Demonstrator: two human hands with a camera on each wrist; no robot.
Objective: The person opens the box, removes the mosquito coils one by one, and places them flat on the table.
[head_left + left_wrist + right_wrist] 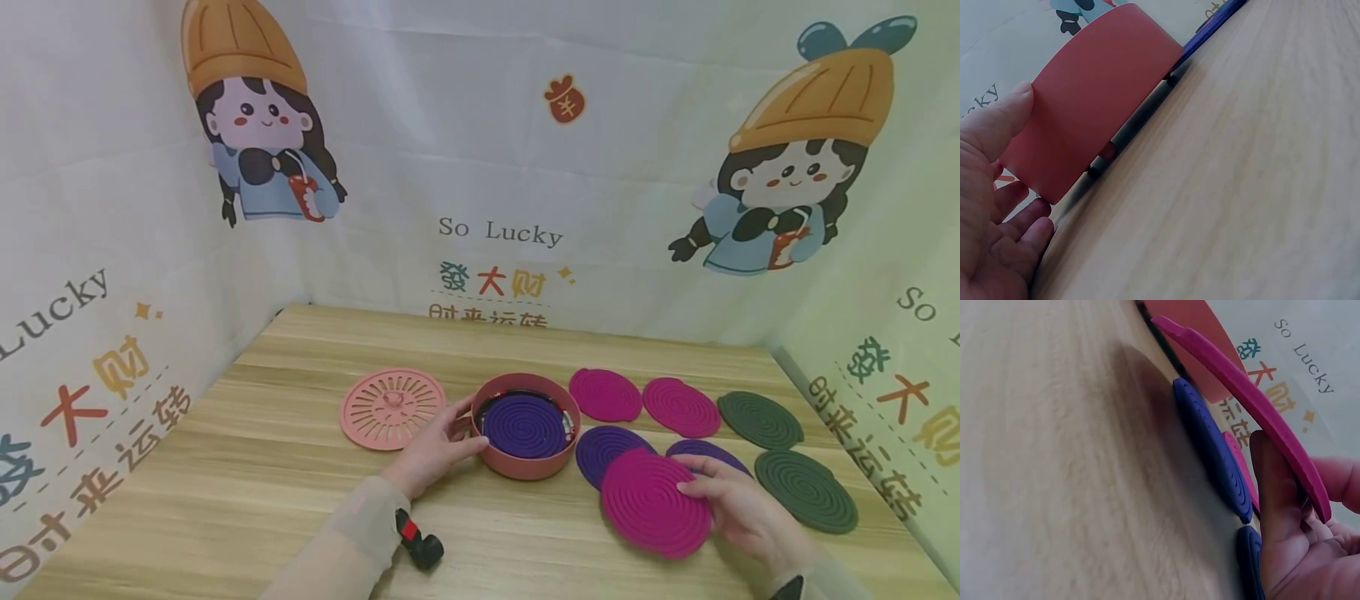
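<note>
My left hand (438,446) grips the left side of a round coral-red mosquito coil box (525,468). In the left wrist view the thumb lies at the wall's upper edge, with the fingers near its base. Inside the box lies a purple mosquito coil (523,427). My right hand (750,508) pinches a magenta mosquito coil (652,504) by its right edge, thumb on one face and fingers on the other. In the right wrist view this coil (1254,403) is tilted above the table. It partly covers a purple coil (603,450) in the head view.
A slotted pink lid (393,408) with a small knob lies left of the box. Two magenta coils (606,395), two green coils (806,490) and another purple coil (708,454) lie to the right. Printed cloth (495,167) hangs around the wooden table (247,492).
</note>
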